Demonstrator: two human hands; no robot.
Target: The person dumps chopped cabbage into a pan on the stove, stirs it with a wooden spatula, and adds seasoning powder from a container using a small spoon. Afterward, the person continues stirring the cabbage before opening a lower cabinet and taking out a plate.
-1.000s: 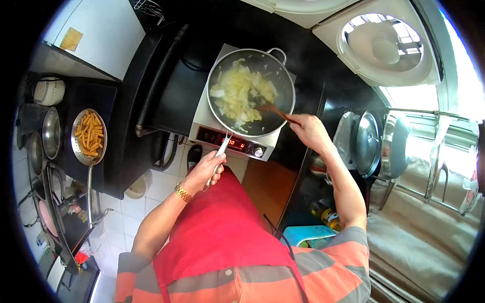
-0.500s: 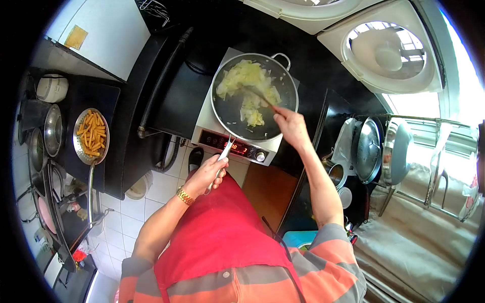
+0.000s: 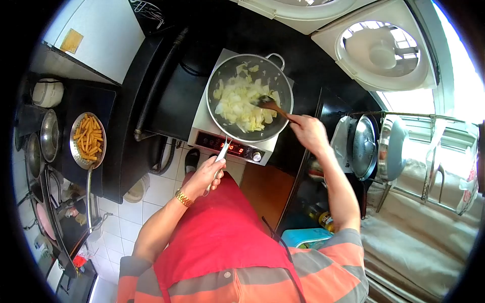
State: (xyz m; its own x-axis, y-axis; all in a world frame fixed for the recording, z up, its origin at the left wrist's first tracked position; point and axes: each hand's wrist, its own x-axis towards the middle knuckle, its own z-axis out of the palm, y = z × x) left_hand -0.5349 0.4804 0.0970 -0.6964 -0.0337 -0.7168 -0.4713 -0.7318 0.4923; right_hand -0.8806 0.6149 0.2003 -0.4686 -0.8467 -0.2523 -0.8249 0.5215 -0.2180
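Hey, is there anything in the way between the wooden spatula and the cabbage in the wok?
Nothing visible. The right hand grips the wooden spatula, whose blade already rests in the cabbage inside the open, lidless wok. The left hand holds the wok handle at the near side, clear of the spatula.

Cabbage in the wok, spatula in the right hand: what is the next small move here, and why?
Probably sweep the wooden spatula left through the cabbage, since it lies heaped on the wok's left while the right side is bare; the left hand grips the handle.
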